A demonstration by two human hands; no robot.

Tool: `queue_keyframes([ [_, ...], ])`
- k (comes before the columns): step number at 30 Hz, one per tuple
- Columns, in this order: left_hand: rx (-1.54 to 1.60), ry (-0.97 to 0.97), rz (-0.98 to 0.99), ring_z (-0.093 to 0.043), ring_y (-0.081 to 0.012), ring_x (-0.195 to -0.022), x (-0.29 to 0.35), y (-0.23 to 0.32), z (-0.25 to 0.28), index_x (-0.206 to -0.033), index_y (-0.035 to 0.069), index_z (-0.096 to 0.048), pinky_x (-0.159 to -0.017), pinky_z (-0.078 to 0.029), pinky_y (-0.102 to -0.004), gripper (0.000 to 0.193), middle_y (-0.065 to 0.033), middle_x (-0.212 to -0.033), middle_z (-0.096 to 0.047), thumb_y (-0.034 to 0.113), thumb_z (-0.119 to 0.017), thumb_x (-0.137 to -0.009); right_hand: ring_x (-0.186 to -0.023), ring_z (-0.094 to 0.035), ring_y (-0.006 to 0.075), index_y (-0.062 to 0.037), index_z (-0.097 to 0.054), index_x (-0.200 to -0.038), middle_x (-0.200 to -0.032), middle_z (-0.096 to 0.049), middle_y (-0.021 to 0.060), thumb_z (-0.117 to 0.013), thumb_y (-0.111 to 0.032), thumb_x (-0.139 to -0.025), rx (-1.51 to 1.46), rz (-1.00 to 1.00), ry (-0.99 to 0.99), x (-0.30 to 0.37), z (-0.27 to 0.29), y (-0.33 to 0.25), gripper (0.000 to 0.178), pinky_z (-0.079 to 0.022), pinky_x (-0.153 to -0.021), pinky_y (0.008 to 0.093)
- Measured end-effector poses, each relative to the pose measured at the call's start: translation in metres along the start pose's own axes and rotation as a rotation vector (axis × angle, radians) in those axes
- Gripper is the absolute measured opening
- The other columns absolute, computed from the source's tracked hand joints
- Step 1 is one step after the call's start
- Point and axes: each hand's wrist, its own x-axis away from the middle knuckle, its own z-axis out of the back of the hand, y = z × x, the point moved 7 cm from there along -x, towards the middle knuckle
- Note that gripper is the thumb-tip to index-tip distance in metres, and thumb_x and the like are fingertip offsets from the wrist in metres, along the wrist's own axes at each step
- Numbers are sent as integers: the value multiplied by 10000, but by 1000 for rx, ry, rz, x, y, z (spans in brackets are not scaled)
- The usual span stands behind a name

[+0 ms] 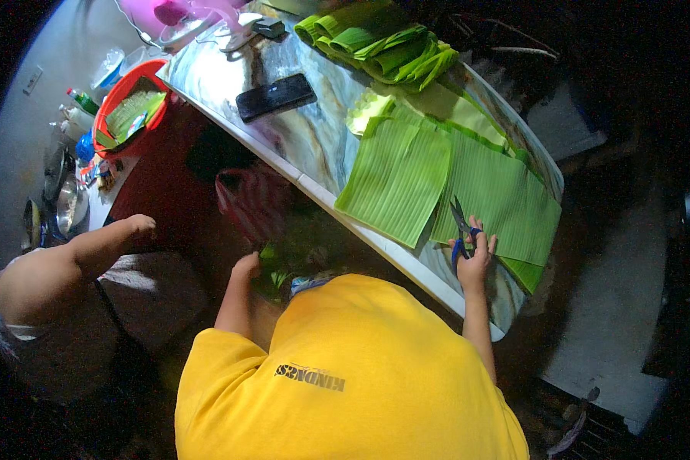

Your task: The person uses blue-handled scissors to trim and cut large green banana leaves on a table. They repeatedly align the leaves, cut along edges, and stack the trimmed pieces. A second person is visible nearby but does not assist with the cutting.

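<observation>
In my right hand (475, 254) is a pair of scissors (461, 224) with blue handles and dark blades, the blades parted and pointing away from me. They lie over the near edge of a cut banana leaf sheet (498, 195). Beside it on the left is another flat leaf sheet (399, 172), which reaches the table's edge. Low beside the table, my left hand (247, 265) is closed in dim light. A green leaf scrap (267, 261) shows at its fingers and seems held there; the fingertips are hard to make out.
Rolled banana leaves (376, 46) lie at the far side of the marbled table (326, 138), with a black phone (276, 97) nearer. A red-striped plastic bag (245, 195) hangs below the edge. At left are a red basin (161, 70) with leaves and another person's arm (103, 249).
</observation>
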Motion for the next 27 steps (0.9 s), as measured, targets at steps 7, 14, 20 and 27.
queue_keyframes([
  [7,134,120,120,-412,-305,-1191,-83,-35,3,-1262,45,-350,-943,-376,-378,520,-229,-1244,-447,282,-529,-836,-1178,-456,250,-65,-448,-1236,-1197,-534,133,-730,-244,-690,-17,24,-58,-12,-6,0,640,-159,-1036,518],
  [14,-602,15,56,-477,-286,-1083,25,66,20,-1269,66,-321,-874,-426,-375,714,-133,-1219,-457,355,-687,-727,-1161,-472,245,-75,-439,-1246,-1216,-521,115,-718,-264,-701,-30,8,23,-2,4,-3,641,-151,-1035,527],
  [20,-465,-481,-564,-575,-149,-662,183,268,7,-919,50,-644,-580,-461,-310,170,-39,-854,-652,185,-577,-838,-1023,-519,203,-63,-471,-1168,-1131,-563,84,-702,-230,-732,-413,97,337,17,7,22,521,-275,-993,440],
  [27,-53,-14,-944,-554,-214,-593,284,437,22,-926,-3,-607,-569,-458,-326,366,-120,-737,-627,327,-662,-776,-739,-550,204,-58,-451,-800,-769,-545,84,-493,-618,-786,-1296,-269,231,35,25,18,562,-437,-765,356],
])
